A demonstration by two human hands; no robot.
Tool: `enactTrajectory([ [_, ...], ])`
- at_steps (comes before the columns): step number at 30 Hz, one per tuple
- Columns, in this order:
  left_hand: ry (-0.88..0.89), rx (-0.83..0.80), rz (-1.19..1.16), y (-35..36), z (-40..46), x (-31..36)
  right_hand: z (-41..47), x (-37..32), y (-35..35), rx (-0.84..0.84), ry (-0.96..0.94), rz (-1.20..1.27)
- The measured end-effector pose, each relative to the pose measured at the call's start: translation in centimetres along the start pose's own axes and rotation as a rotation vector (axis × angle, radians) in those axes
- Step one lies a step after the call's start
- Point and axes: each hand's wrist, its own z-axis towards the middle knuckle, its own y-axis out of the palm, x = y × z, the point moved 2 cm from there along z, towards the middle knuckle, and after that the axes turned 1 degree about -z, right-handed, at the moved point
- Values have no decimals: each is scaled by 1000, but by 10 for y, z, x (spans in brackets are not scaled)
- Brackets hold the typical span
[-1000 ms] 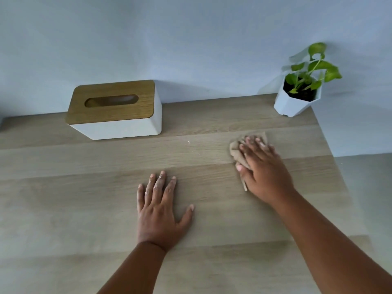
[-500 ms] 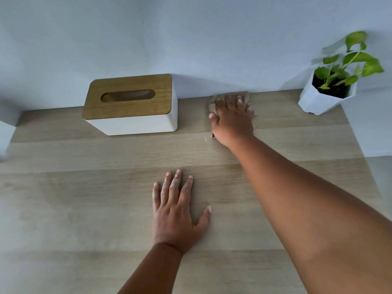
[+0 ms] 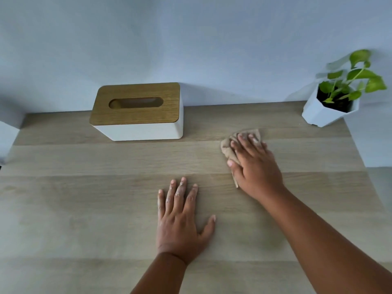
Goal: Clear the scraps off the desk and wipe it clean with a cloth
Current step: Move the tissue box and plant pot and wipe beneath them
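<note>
With right hand (image 3: 256,166) flat, fingers (image 3: 244,141) pressed together on cloth (image 3: 228,150). Left hand (image 3: 180,219) flat on worktop (image 3: 84,198), fingers spread.

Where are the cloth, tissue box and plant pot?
cloth (image 3: 228,150), head view, bunched left edge beside the fingers.
tissue box (image 3: 140,130), head view, white front wall.
plant pot (image 3: 318,113), head view, white front face.

wall (image 3: 191,39): plain pale blue, soft shadows | floor (image 3: 381,187): grey, at right | light: even, diffuse
</note>
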Motion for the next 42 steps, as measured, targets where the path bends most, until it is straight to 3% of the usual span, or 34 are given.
enactTrajectory([
  [3,-8,-12,4,-1,1,1,50,-9,-3,38,155,5],
  [6,-8,-19,5,-1,1,1,101,-41,-1,26,195,60],
  [11,-10,-40,26,-1,1,-1,87,-80,8,-1,-17,48],
  [16,-5,-26,18,-3,1,-1,-11,-43,11,-48,-270,-32],
  [19,-1,-6,10,-2,0,-1,-42,10,3,-19,-219,-45],
  [22,3,11,4,0,0,-1,-26,41,-7,-1,-49,-12],
  [27,-2,23,6,2,0,-2,52,19,-8,42,307,42],
  [29,-1,24,4,1,0,-1,60,3,-5,24,266,44],
  [32,-6,13,16,-1,-1,-2,34,-7,-4,-32,39,33],
  [36,-1,-5,18,-3,-1,-1,-44,28,-7,-83,-200,-6],
  [42,-22,-21,-1,-7,0,4,-44,98,-19,21,118,61],
])
